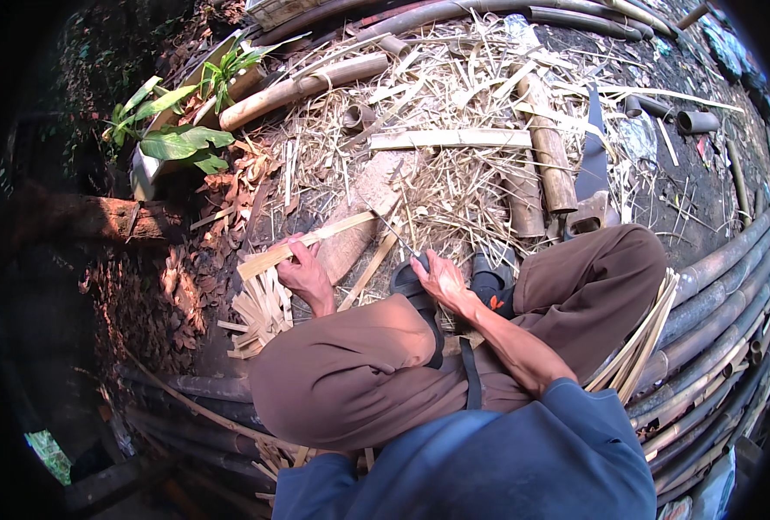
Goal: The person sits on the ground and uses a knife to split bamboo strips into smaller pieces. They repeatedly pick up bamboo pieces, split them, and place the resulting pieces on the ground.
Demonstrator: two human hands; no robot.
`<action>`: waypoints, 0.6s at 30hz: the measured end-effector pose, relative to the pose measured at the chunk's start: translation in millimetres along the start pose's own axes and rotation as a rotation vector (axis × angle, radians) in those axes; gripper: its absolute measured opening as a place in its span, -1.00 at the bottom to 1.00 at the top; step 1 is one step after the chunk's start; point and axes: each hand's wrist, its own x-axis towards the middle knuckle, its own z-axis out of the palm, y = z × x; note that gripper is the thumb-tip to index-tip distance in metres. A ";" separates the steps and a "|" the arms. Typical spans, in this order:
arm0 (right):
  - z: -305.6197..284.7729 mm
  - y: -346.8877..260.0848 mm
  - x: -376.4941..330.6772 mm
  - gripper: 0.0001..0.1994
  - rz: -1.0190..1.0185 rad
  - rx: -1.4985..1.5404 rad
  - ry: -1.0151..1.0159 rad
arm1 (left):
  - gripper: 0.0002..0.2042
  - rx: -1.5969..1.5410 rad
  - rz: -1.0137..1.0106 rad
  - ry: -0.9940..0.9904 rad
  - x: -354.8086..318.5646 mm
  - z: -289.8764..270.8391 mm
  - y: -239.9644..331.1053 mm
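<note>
My left hand [305,276] is closed around a flat, pale bamboo strip [337,229] that slants up to the right. The strip's far end lies over a worn wooden board [350,247] on the ground. In my right hand [445,282] is a knife [410,227], its thin blade pointing away from me and its dark handle mostly covered by my fingers. The blade is just right of the strip's far end; whether they touch I cannot tell. Beside my left hand lies a bundle of pale split strips [263,310].
Shavings [471,104] cover the ground ahead. A handsaw [593,152] stands beside a bamboo length [548,147] at the right. Stacked bamboo poles [714,299] run along the right edge. More strips [649,334] lie by my right knee. A leafy plant [181,143] grows at the left.
</note>
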 end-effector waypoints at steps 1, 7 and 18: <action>-6.2 -9.4 -2.1 -0.59 0.011 -0.028 -0.088 | -0.83 0.041 0.013 -0.022 2.6 -3.1 -2.3; 4.6 30.2 9.3 -0.43 0.193 0.124 -0.149 | -0.73 0.103 0.365 -0.043 12.2 10.8 -14.7; 5.8 38.2 20.2 -0.60 0.263 -0.001 -0.012 | -0.61 -0.010 0.097 0.019 44.1 23.0 -4.5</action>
